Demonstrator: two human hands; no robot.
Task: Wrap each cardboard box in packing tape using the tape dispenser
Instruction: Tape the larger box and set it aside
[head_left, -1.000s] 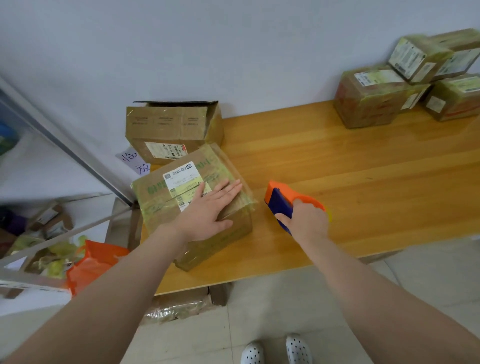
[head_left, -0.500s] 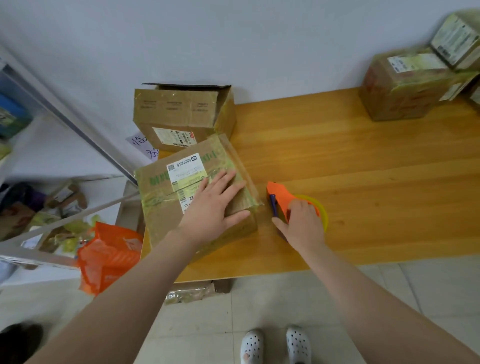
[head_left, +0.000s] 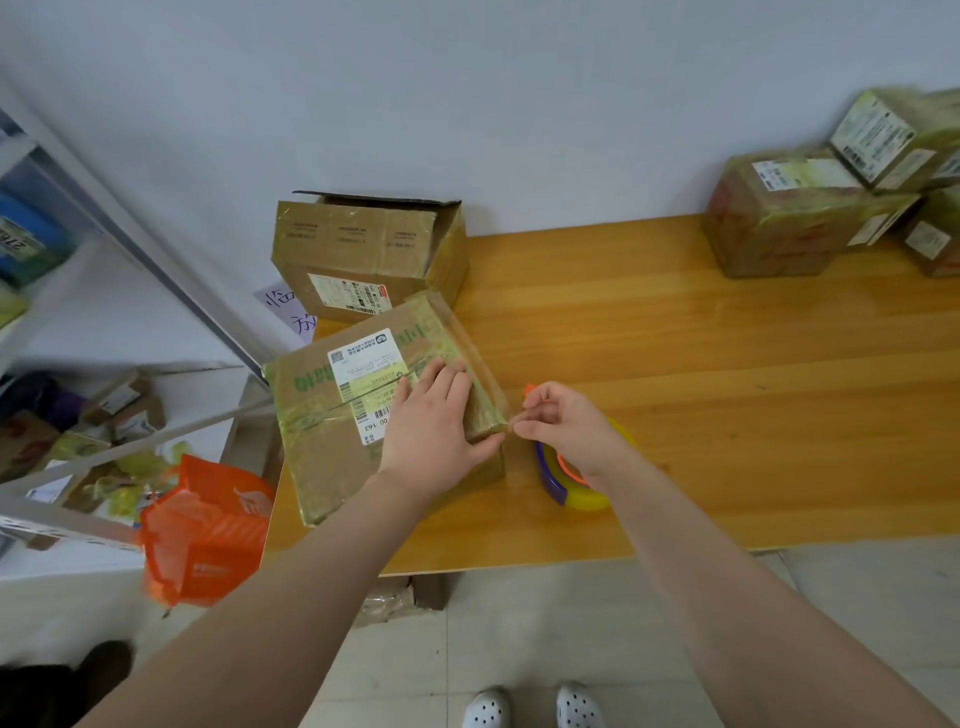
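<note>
Right now the left hand (head_left: 436, 421) is lying flat on top of the cardboard box (head_left: 332, 457) at the centre of the frame, its fingers straight and close together, pointing toward the upper right. Its thumb is running along the box's near right edge. The right hand (head_left: 569, 431) is hovering just right of that box with its fingers curled. Its thumb and forefinger are pinching together at the box's near right corner, on the edge of the greenish packing tape (head_left: 452, 338) that is banding the lid. The other fingers are arching loosely above.

Directly under the right wrist the tape dispenser (head_left: 563, 486) is lying on the wooden table (head_left: 701, 374), showing its yellow roll and purple and orange body. The hand is covering most of its far part.

Behind the held box an open box (head_left: 363, 249) is standing against the wall with one flap raised. At the upper right a stack of taped boxes (head_left: 774, 223) is sitting on the table. An orange bag (head_left: 208, 525) is hanging at the lower left, beside metal shelving (head_left: 130, 441). White shoes (head_left: 535, 706) are showing at the bottom edge.
</note>
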